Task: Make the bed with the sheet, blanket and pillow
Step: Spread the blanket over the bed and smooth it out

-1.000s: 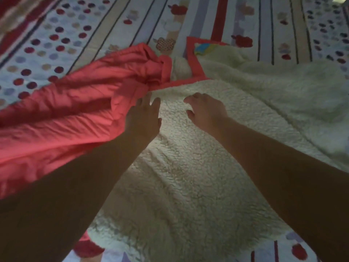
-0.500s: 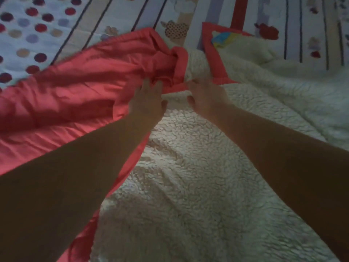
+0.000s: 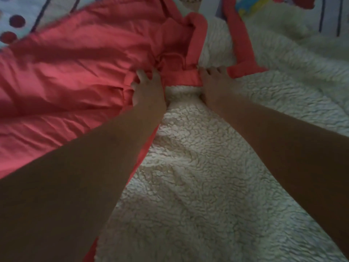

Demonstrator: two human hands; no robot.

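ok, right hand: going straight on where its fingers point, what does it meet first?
The red border of the blanket: the right hand has its fingers at it. Beyond, probably the bunched white fleece fold; depth unclear.

Left hand (image 3: pixel 147 88) and right hand (image 3: pixel 215 83) on bunched red border of cream fleece blanket (image 3: pixel 188 167), atop dotted, striped white bedsheet (image 3: pixel 22 6).
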